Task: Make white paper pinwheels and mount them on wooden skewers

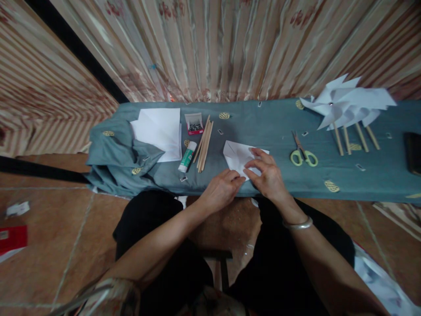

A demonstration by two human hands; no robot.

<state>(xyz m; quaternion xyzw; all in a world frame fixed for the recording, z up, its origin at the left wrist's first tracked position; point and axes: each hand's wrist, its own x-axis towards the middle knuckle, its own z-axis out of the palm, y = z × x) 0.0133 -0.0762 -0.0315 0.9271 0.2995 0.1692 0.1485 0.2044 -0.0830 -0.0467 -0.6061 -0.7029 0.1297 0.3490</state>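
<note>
A white sheet of paper (pixel 237 154) with crease lines lies near the front edge of the cloth-covered table (pixel 263 123). My left hand (pixel 222 188) pinches its near edge between thumb and fingers. My right hand (pixel 265 171) rests over the sheet's right side, its thumb and fingertips on the paper close to the left fingertips. Right of the sheet are scissors (pixel 303 153) with light green handles. To the left lie several thin wooden sticks (pixel 205 145), a green and white glue stick (pixel 187 156) and a small red box (pixel 194 125) of metal pins.
White paper sheets (pixel 161 131) are stacked at the left, partly under bunched cloth. Several white paper pinwheels (pixel 351 103) on wooden sticks lie at the far right. A dark object (pixel 413 153) sits at the right edge. Striped curtains (pixel 210 52) hang behind the table.
</note>
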